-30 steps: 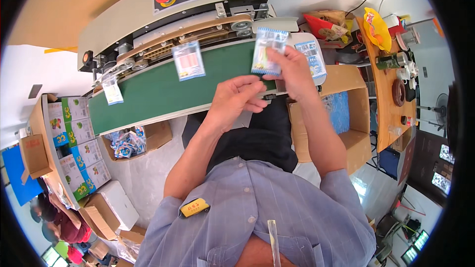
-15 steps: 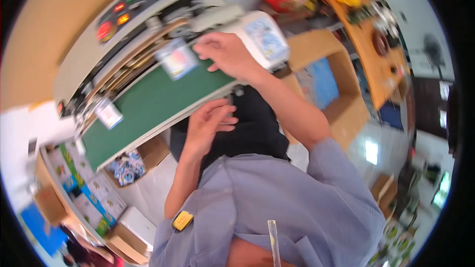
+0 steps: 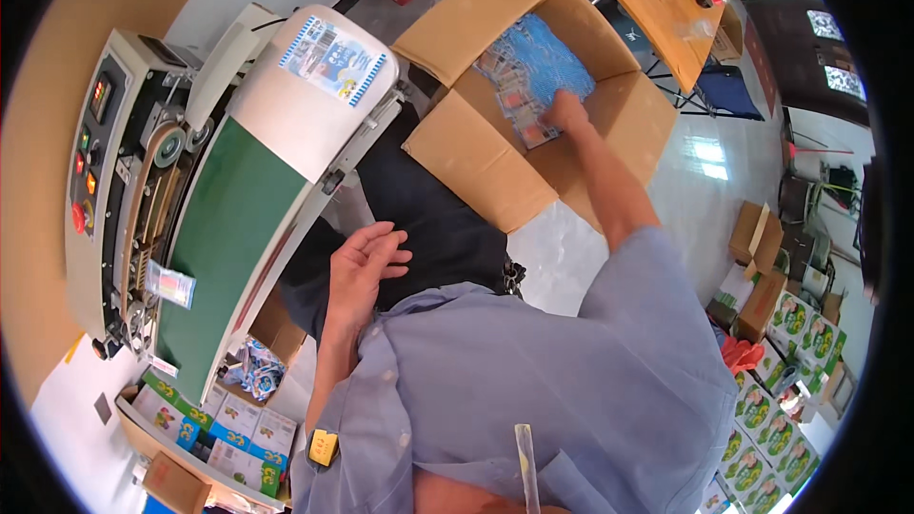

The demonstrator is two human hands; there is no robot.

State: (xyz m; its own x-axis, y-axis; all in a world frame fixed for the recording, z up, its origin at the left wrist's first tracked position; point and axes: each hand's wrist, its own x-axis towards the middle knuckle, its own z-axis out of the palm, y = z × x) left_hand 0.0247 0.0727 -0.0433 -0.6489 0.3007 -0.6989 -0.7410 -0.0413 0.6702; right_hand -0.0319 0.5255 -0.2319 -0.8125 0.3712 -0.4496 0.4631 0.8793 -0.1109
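Note:
My right hand (image 3: 568, 112) reaches into an open cardboard box (image 3: 468, 154), at small clear packets (image 3: 519, 100) lying against a blue mesh-like bundle (image 3: 547, 57). Its fingertips are hidden among the packets, so I cannot make out a grip. My left hand (image 3: 365, 265) hovers over my dark-trousered lap, fingers loosely bent and apart, holding nothing. On my left stands a sealing machine (image 3: 107, 138) with a green conveyor belt (image 3: 224, 214). One small printed packet (image 3: 171, 284) sits at the belt's machine side, and another packet (image 3: 164, 365) is near its lower end.
A white cover with a printed label (image 3: 333, 62) spans the belt's far end. Below the belt, a carton holds blue-and-white packets (image 3: 252, 371). Printed cartons (image 3: 214, 433) are stacked at lower left, more (image 3: 781, 409) at lower right. A wooden table (image 3: 647, 0) stands beyond the box.
My right hand has gone from above the belt into the box on the right. The view has turned rightward. The packets have shifted along the belt toward its lower end.

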